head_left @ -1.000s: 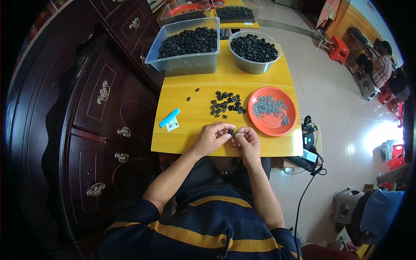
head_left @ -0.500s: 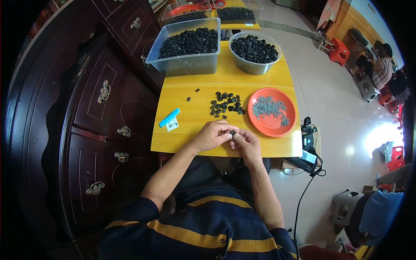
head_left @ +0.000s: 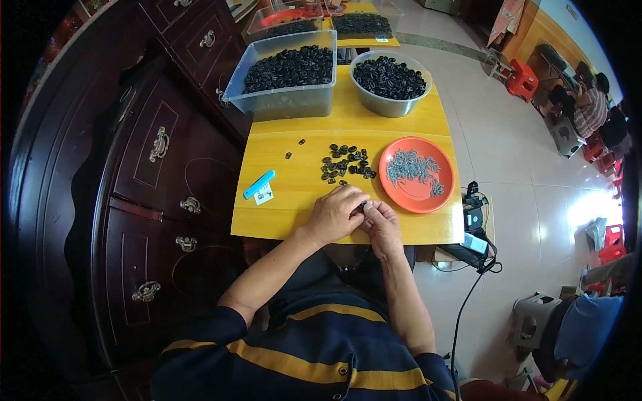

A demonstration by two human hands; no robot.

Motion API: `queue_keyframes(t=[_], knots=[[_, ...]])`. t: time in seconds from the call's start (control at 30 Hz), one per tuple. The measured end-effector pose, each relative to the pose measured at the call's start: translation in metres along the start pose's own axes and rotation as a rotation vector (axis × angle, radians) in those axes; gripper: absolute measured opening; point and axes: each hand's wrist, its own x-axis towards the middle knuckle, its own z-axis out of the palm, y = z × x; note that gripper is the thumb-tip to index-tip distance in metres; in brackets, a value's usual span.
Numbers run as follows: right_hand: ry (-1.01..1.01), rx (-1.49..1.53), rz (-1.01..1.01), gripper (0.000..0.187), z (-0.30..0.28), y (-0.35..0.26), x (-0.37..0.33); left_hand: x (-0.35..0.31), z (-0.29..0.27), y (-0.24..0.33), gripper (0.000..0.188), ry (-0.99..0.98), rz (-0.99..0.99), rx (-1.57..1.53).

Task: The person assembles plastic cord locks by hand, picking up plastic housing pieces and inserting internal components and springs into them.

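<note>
Close to the front edge of the yellow table, my left hand point(head_left: 336, 215) and my right hand point(head_left: 384, 228) meet at the fingertips. Between them is a small black oval plastic piece point(head_left: 362, 207), gripped by both; its details are partly covered by the fingers. Just beyond lies a loose group of similar black pieces point(head_left: 344, 160). To the right of the group, an orange-red plate point(head_left: 418, 205) carries many tiny grey pieces point(head_left: 409, 166), too small to make out exactly.
At the back stand a clear rectangular bin point(head_left: 294, 105) and a round tub point(head_left: 391, 107), both heaped with black pieces. A blue-handled tool point(head_left: 260, 184) rests by a white label point(head_left: 265, 194) on the left. Dark drawers point(head_left: 147, 144) flank the table; cables point(head_left: 491, 266) hang at right.
My left hand has turned slightly, its back now more over the fingers. The black piece stays between both hands, a little to the right. The view has shifted slightly.
</note>
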Motion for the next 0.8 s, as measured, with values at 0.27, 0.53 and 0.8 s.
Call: queue_keyframes(t=[0.27, 0.53, 0.8], knots=[[0.053, 0.091, 0.012, 0.015, 0.0063, -0.0042, -0.004, 0.0, 0.0021, -0.0037, 0.032, -0.021, 0.002, -0.031], [0.085, 0.07, -0.015, 0.01, 0.0057, 0.0012, -0.0018, 0.0011, 0.0023, -0.001, 0.03, -0.033, -0.009, -0.035], [0.111, 0.055, -0.023, 0.008, 0.0057, 0.0024, -0.0002, 0.0028, 0.0039, -0.0028, 0.026, -0.01, 0.022, -0.021]])
